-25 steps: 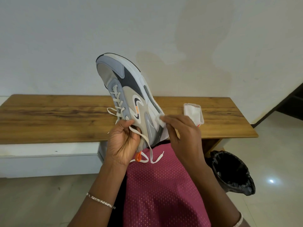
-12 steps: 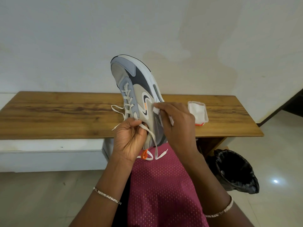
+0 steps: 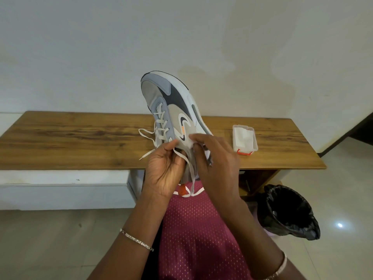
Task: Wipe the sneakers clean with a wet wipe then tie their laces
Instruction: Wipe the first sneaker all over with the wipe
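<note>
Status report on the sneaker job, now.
Left hand grips sneaker at the collar, toe up. Right hand presses wet wipe on its side. Laces untied, dangling. Nothing in the way.

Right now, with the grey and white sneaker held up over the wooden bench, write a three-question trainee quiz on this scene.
1. True or false: the grey and white sneaker rests flat on the long wooden bench.
2. Which hand presses the white wet wipe on the sneaker's side? A) left hand B) right hand
3. Fill in: the clear plastic wipe box with red clasps sits on the bench; the black-lined bin stands on the ____.

Key: 1 false, it is held up, toe upward. 2 B; the left hand grips the shoe near its loose white laces. 3 floor.
</note>
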{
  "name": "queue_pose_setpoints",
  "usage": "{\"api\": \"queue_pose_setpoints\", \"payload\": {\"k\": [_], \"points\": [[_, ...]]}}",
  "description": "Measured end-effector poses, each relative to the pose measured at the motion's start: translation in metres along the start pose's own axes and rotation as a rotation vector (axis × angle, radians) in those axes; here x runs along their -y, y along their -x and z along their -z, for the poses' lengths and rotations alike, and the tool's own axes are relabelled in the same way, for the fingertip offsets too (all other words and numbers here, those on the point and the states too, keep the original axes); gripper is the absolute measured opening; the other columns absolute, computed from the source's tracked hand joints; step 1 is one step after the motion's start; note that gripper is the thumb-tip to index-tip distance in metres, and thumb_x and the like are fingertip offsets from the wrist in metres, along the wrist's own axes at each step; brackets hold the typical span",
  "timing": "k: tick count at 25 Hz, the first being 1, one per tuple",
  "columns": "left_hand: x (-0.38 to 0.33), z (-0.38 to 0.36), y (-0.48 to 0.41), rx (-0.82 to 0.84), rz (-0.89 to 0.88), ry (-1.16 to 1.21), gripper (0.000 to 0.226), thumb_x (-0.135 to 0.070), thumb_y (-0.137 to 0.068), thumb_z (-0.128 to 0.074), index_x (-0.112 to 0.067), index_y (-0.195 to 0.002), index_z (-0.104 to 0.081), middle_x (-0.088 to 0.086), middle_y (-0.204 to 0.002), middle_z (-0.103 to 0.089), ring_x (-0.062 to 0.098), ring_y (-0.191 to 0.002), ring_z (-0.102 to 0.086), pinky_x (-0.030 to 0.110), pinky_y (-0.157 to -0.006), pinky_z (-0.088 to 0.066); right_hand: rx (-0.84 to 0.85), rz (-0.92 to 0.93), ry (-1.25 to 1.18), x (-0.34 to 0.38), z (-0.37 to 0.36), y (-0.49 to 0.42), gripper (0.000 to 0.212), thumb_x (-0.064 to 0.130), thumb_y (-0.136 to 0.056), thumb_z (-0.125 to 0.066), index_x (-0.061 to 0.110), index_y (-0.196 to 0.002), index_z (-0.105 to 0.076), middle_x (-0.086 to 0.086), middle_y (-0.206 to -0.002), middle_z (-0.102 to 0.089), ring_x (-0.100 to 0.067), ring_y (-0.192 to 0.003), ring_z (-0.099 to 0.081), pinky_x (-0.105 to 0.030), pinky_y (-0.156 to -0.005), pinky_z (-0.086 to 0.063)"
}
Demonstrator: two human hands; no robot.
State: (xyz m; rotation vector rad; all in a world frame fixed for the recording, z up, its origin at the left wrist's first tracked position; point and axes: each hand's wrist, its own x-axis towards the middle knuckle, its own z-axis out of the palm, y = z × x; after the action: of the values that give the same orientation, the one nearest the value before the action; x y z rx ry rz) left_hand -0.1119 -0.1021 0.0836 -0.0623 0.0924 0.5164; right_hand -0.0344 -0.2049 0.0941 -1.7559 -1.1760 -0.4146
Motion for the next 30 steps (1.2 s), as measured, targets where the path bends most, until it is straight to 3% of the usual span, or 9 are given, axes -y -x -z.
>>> {"api": "queue_pose_setpoints", "payload": {"k": [2,5,8,11,14,18,22,26,30], "points": [[0.001,0.003,0.000,0.021,0.038,0.007,0.088,0.023,-0.065,-0.075,0.002,-0.144,-0.043,0.029,-0.136,-0.054,0.045,-0.117,-0.060,0.055,-0.090,-0.055,0.015,0.027,0.013,0.002,-0.003,-0.012,0.014,0.008,-0.092,-0.066,0.009,-0.105,-0.073,-0.003,-0.102,-0.074,-0.016,-0.097,-0.065,-0.026,-0.077,-0.054],[-0.004,0.008,-0.003,0.057,0.045,0.060,0.081,0.010,-0.076,-0.075,-0.005,-0.148,-0.041,0.021,-0.148,-0.045,0.042,-0.127,-0.053,0.059,-0.093,-0.052,0.053,0.049,0.008,-0.001,-0.004,0.008,0.019,0.012,-0.095,-0.063,0.010,-0.111,-0.073,-0.002,-0.114,-0.072,-0.015,-0.108,-0.063,-0.021,-0.091,-0.050],[-0.005,0.011,-0.006,0.029,-0.014,0.051,0.075,0.002,-0.077,-0.077,-0.007,-0.145,-0.047,0.014,-0.150,-0.047,0.033,-0.139,-0.044,0.059,-0.104,-0.041,0.010,0.021,0.056,-0.003,0.000,0.049,0.022,0.006,-0.091,-0.068,0.007,-0.113,-0.072,-0.005,-0.112,-0.072,-0.014,-0.103,-0.064,-0.015,-0.090,-0.047],[-0.004,0.014,-0.009,-0.008,-0.046,0.029,0.065,-0.007,-0.082,-0.071,-0.008,-0.144,-0.049,0.015,-0.147,-0.050,0.032,-0.139,-0.043,0.059,-0.100,-0.044,0.004,0.038,0.079,-0.007,0.003,0.055,0.021,0.008,-0.091,-0.068,0.005,-0.111,-0.073,-0.006,-0.108,-0.073,-0.015,-0.097,-0.065,-0.019,-0.085,-0.051],[-0.001,0.016,-0.009,0.027,-0.014,0.020,0.081,0.001,-0.073,-0.081,-0.007,-0.145,-0.046,0.016,-0.149,-0.048,0.034,-0.137,-0.046,0.055,-0.105,-0.041,0.006,0.065,0.118,-0.008,0.002,0.022,0.020,0.016,-0.094,-0.065,0.006,-0.109,-0.074,-0.005,-0.105,-0.074,-0.017,-0.096,-0.065,-0.022,-0.083,-0.051],[0.001,0.016,-0.006,0.056,0.012,0.019,0.086,0.007,-0.068,-0.083,-0.004,-0.145,-0.046,0.020,-0.148,-0.047,0.035,-0.135,-0.047,0.050,-0.110,-0.036,-0.009,0.067,0.193,-0.003,-0.007,-0.013,0.018,0.011,-0.090,-0.070,0.005,-0.106,-0.075,-0.007,-0.102,-0.075,-0.022,-0.095,-0.064,-0.013,-0.085,-0.036],[-0.007,0.019,-0.010,0.052,-0.012,0.050,0.084,0.004,-0.071,-0.082,-0.006,-0.145,-0.046,0.016,-0.150,-0.047,0.033,-0.139,-0.043,0.050,-0.115,-0.031,0.000,0.107,0.167,-0.007,0.000,0.023,0.029,0.021,-0.100,-0.053,0.003,-0.111,-0.073,-0.009,-0.109,-0.072,-0.020,-0.099,-0.064,-0.022,-0.085,-0.051],[-0.007,0.019,-0.013,0.028,-0.032,0.046,0.087,0.003,-0.069,-0.083,-0.011,-0.146,-0.046,0.010,-0.151,-0.046,0.028,-0.140,-0.043,0.042,-0.119,-0.028,-0.035,0.094,0.132,-0.017,0.010,0.063,0.030,0.018,-0.102,-0.050,0.002,-0.110,-0.074,-0.011,-0.110,-0.070,-0.022,-0.098,-0.066,-0.030,-0.079,-0.056],[-0.005,0.019,-0.014,0.034,-0.003,0.061,0.084,0.003,-0.072,-0.081,-0.010,-0.147,-0.045,0.013,-0.151,-0.046,0.032,-0.140,-0.042,0.050,-0.114,-0.034,-0.061,0.110,0.161,-0.010,0.008,0.035,0.051,0.034,-0.107,-0.035,0.003,-0.104,-0.076,-0.012,-0.102,-0.071,-0.023,-0.094,-0.066,-0.030,-0.075,-0.057]]}}
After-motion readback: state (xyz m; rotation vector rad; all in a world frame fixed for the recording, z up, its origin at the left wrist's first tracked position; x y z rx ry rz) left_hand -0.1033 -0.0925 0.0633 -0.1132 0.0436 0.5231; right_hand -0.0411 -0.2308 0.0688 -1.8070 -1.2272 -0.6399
